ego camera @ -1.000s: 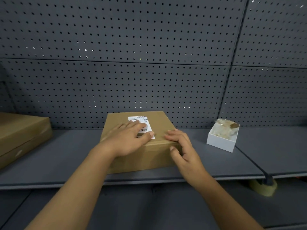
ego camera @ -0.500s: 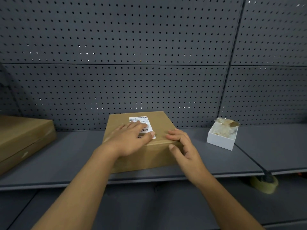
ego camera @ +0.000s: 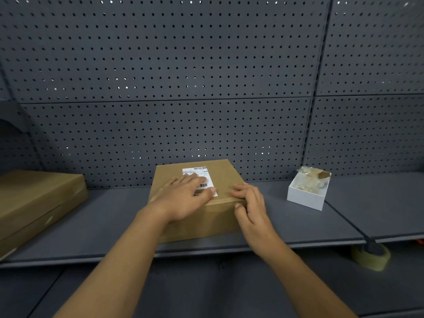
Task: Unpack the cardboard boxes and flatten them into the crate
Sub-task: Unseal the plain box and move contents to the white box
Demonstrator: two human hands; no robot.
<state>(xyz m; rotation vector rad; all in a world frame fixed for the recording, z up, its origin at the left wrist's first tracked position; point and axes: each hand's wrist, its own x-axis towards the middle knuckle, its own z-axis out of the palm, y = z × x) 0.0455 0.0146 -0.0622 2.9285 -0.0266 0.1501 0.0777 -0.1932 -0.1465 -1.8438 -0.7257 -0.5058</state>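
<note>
The sealed cardboard box (ego camera: 199,200) sat on the grey shelf (ego camera: 110,226), close to its front edge and roughly at the middle of the view, with the pegboard wall (ego camera: 183,88) just behind it. The left hand (ego camera: 183,198) lay flat across the lid, fingers straight and pressing down over the white shipping label (ego camera: 202,177), gripping nothing. The right hand (ego camera: 250,203) was at the near right corner, its fingers curled over the top edge and the thumb on the front face, so it looked to be pinching that edge. By my reading this was the opening step, right at the start: the lid was closed, nothing unpacked, and no crate showed in view. The next move called for finding a flap or tape end at that corner and lifting it while the left hand held the box steady; whether tape sealed the seam could not be told. The box lay flat, label face up, its long axis running from the front edge back toward the wall, turned slightly to the right. A second brown box (ego camera: 34,203) lay well apart at the left, a small white box (ego camera: 306,197) near on the right, and a tape roll (ego camera: 369,258) below the shelf.
</note>
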